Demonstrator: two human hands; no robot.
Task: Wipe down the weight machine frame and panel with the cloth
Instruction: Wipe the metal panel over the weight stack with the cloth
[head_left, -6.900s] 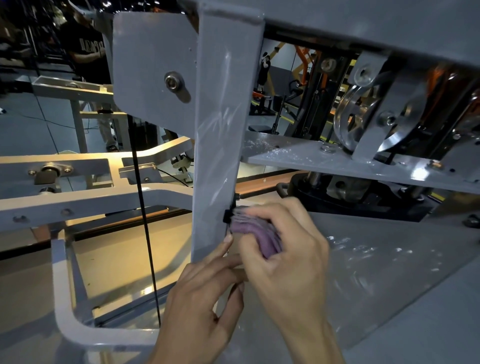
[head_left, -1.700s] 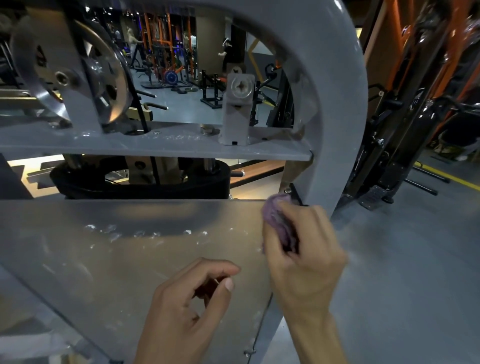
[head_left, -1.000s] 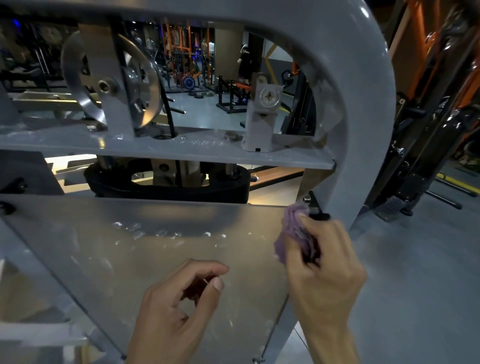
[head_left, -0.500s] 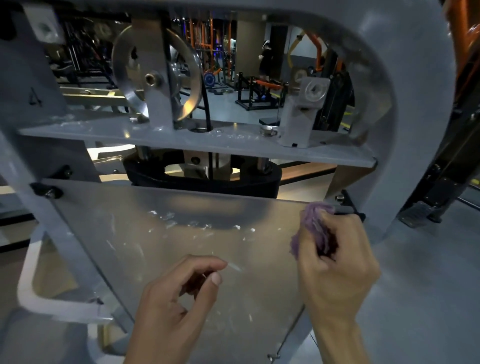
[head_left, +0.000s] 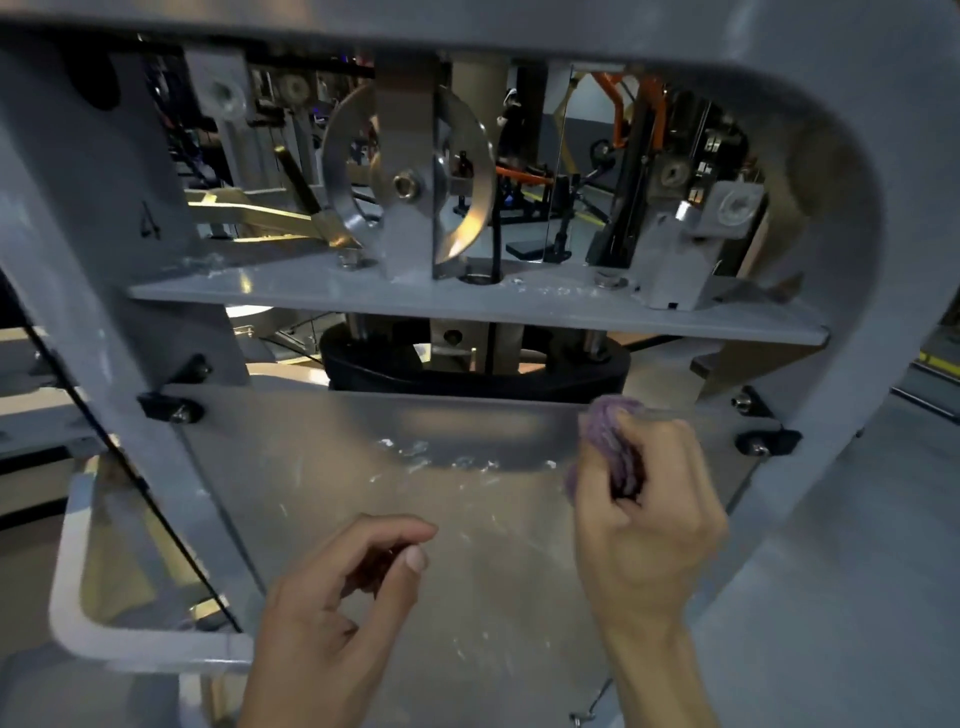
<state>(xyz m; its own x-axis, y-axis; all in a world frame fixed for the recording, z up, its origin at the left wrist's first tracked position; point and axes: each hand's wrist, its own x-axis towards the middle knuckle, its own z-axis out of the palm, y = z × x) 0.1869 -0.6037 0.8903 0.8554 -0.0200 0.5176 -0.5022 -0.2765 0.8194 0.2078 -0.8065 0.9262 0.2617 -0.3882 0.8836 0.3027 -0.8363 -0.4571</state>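
The right hand (head_left: 644, 525) grips one purple cloth (head_left: 605, 441) against the panel (head_left: 322, 467) just under its top edge. The left hand (head_left: 332, 613), fingers loosely curled and holding nothing, hovers lower left; bare panel spreads left of the cloth between two black clips (head_left: 171, 408).

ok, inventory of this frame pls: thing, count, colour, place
frame: 1, grey, arches over the top and down both sides
shelf plate: 1, grey, horizontal across the opening
pulley: 1, silver, upright on the shelf plate, centre
cable: 1, black, drops from the pulley through a hole in the shelf plate
weight plate: 1 visible, black, under the shelf plate
panel: 1, clear with white smears, lower centre
panel clips: 2 visible, black, at the panel's upper corners
cloth: 1, purple, bunched against the panel's upper right
other gym machines: count unclear, orange and black, background
left hand: fingers loosely curled, holds nothing, in front of the lower panel
right hand: grips the cloth
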